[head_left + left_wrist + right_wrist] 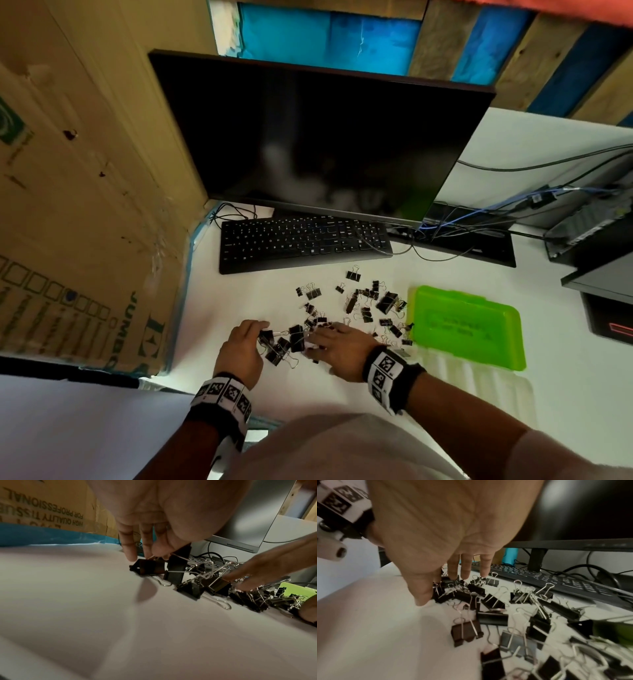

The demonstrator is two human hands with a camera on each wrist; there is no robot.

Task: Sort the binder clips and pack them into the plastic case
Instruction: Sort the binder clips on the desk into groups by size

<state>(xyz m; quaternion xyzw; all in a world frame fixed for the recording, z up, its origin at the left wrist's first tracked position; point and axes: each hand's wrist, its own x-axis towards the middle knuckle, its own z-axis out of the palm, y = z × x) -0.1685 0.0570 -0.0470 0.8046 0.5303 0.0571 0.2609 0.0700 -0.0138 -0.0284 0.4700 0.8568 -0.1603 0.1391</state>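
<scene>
Several black binder clips of different sizes (pixel 370 305) lie scattered on the white table (pixel 239 294). A group of large clips (pixel 284 342) sits between my hands. My left hand (pixel 255 330) reaches down onto the leftmost large clip (pixel 147 568), and its thumb and fingertips (pixel 130 555) pinch at the clip's wire handle. My right hand (pixel 320 337) lies spread over the clips, straight fingers (pixel 453 574) touching a small cluster (pixel 450 588). The green plastic case (pixel 469 329) lies closed to the right of the pile, and its edge (pixel 295 591) shows past the clips.
A black keyboard (pixel 305 243) and a dark monitor (pixel 318 137) stand just behind the clips. A large cardboard box (pixel 78 205) walls off the left side. Cables (pixel 479 219) and black devices (pixel 603 284) crowd the right rear.
</scene>
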